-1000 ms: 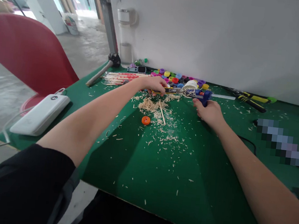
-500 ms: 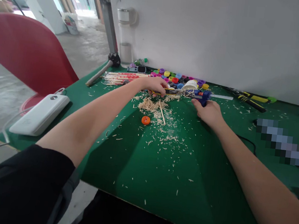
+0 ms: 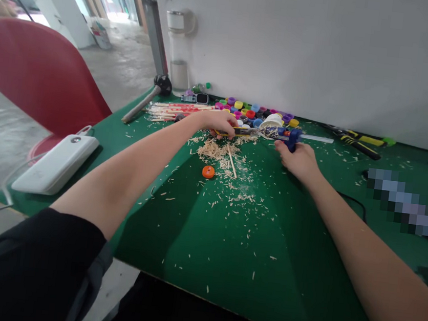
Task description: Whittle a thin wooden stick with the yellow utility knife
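My left hand [image 3: 223, 124] is closed on a yellow and black utility knife [image 3: 243, 131], whose front end points right. My right hand [image 3: 298, 157] grips a blue hot glue gun [image 3: 292, 138]; a clear glue stick [image 3: 317, 139] juts from its back. Wood shavings cling around the gun's front, which lies close to the knife's tip; I cannot tell whether they touch. Below the hands are a heap of wood shavings [image 3: 213, 149], a thin wooden stick [image 3: 232, 161] and an orange bottle cap [image 3: 208, 172].
Colourful bottle caps [image 3: 250, 114], a white cup [image 3: 272, 121] and wrapped sticks [image 3: 177, 109] line the back of the green table [image 3: 206, 262]. A hammer [image 3: 143, 102] and white power bank [image 3: 57, 163] lie left, pliers [image 3: 358, 145] right. A red chair [image 3: 42, 69] stands beside the table.
Almost nothing has moved. My left hand and the utility knife have shifted very slightly; both hands keep their hold, and the view has drifted a little.
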### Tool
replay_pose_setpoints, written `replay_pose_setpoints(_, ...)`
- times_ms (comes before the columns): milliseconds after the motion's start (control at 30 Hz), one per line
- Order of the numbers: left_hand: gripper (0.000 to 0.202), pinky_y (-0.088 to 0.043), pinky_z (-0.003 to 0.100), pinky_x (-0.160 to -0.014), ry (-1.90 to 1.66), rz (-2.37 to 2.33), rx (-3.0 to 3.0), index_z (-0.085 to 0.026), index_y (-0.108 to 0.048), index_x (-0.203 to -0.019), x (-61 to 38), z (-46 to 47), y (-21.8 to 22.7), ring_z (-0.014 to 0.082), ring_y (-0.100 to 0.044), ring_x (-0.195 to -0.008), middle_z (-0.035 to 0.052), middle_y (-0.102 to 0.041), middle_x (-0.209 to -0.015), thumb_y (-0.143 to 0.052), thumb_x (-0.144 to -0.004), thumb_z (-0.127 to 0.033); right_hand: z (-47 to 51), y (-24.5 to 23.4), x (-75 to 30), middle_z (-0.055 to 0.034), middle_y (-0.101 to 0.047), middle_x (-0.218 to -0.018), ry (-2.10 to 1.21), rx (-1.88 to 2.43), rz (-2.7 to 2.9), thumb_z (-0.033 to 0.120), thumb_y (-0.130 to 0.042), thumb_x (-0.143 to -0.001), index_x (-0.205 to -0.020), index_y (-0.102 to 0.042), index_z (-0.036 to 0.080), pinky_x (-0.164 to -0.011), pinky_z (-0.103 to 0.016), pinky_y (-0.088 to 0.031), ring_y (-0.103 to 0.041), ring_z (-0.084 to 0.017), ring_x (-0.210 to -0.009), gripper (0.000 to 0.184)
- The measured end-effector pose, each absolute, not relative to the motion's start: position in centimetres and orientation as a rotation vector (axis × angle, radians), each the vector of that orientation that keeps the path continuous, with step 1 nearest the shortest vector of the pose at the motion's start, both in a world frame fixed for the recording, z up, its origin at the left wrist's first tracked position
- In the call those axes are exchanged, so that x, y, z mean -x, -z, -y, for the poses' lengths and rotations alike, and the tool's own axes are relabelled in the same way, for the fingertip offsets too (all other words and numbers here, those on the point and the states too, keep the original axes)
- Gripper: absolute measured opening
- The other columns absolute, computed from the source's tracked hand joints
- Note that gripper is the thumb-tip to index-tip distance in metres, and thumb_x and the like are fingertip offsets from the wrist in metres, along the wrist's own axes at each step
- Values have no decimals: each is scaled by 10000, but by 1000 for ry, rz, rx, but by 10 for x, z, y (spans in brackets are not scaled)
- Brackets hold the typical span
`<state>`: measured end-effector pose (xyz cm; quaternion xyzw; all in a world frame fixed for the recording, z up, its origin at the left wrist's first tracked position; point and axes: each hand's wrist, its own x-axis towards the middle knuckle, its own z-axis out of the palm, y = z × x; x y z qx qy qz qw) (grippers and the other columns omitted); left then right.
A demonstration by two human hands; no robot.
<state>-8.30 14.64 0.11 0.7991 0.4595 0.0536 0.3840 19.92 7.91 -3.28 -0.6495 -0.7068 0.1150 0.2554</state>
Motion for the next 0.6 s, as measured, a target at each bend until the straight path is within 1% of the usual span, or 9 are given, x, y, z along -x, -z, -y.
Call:
replay_pose_setpoints(67,475,-361,277,-529,-140,-1166,-2035,-192,-647,-1096,83,-146,-1,126,-525,-581,53,-556,-816,-668,-642,-330,-78,33,-199,-61,-516,-514,-300,1763,1918,704,-437,-794,-609,-532,247,-701,-413,-447,-584,-277,-685,503)
replay_pose_setpoints(200,431,-339,267,-520,-156,-1150,-2028,-196,-665,-1052,83,-146,-1,118,-510,-588,55,-553,-818,-674,-649,-347,-76,34,-200,-60,-533,-540,-356,1743,1888,685,-446,-797,-640,-541,243,-681,-410,-456,-586,-276,-687,478)
replay_pose_setpoints(367,371,-311,253,-506,-175,-1131,-2008,-185,-694,-982,83,-146,1,114,-483,-583,44,-529,-720,-675,-648,-346,-75,39,-202,-59,-537,-544,-374,1698,1870,703,-451,-788,-669,-566,230,-653,-415,-471,-582,-267,-666,500)
replay_pose_setpoints(467,369,-304,258,-502,-180,-1119,-1998,-175,-711,-977,83,-146,1,118,-479,-576,43,-518,-684,-669,-652,-345,-77,42,-201,-60,-548,-561,-379,1649,1854,722,-439,-789,-769,-615,223,-635,-418,-475,-589,-270,-665,530)
replay_pose_setpoints(600,418,-297,259,-498,-182,-1092,-1980,-173,-710,-1046,83,-146,2,116,-476,-559,41,-521,-671,-661,-668,-347,-75,43,-197,-63,-566,-593,-383,1578,1784,749,-400,-799,-915,-639,228,-590,-412,-469,-600,-282,-666,585)
